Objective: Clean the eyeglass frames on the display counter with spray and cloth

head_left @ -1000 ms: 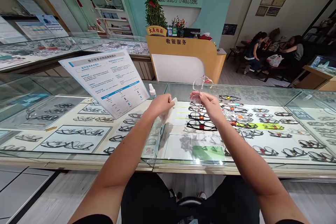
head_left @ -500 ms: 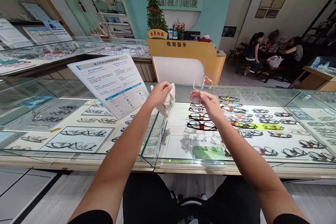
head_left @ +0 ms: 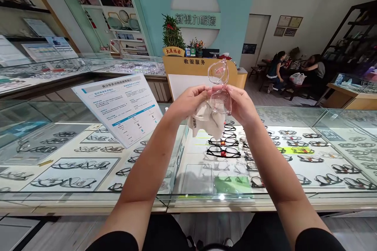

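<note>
A clear-framed pair of eyeglasses [head_left: 218,72] is held up over the glass counter, one lens above the other. My right hand [head_left: 243,104] grips it near the bridge, fingers closed. My left hand [head_left: 190,104] is closed on a pale cleaning cloth [head_left: 209,122] with dark print, which hangs below the fingers. Both hands meet at the glasses, and the cloth lies against or just behind the lower lens; which one I cannot tell. Below, inside the case, dark-framed eyeglasses [head_left: 224,151] sit in a column.
The glass display case [head_left: 194,202] spans the front, with several rows of frames inside. A printed sheet [head_left: 118,106] stands tilted on its left part. Behind are a wooden cashier counter [head_left: 179,82] and a potted plant [head_left: 172,35]. Two people sit at a table far right.
My left hand has moved right with the cloth and now meets the glasses. My right hand has raised the glasses slightly in view. The camera view has tilted up.
</note>
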A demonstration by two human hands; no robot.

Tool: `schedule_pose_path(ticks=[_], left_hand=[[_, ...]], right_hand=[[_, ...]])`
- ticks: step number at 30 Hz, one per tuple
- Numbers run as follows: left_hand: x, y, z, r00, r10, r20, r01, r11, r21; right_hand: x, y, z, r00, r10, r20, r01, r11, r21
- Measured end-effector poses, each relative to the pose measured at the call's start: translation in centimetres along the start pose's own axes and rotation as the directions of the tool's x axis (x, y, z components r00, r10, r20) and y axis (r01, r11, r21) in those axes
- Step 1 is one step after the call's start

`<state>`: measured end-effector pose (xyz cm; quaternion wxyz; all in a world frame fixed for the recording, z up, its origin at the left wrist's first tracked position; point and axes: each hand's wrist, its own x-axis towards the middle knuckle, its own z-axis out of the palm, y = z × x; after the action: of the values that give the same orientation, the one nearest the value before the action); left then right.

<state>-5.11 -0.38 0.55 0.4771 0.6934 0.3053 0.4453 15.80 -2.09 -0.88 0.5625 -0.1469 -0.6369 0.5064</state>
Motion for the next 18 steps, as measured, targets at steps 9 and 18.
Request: schedule_pose_path(ticks=[9,18], left_hand=[[-1.4,1.0,-2.8,0.975,-0.145,0.170,0.114,0.977,0.178],[-0.6,0.1,-2.4,0.966,0.105,-0.237,-0.018,0.939,0.342]], right_hand=[[-0.7,-0.9,-1.0,0.999,-0.041,0.022,0.041,0.999,0.007],[-0.5,-1.6,-1.3,0.989,-0.008,-0.149,0.002,0.999,-0.041]])
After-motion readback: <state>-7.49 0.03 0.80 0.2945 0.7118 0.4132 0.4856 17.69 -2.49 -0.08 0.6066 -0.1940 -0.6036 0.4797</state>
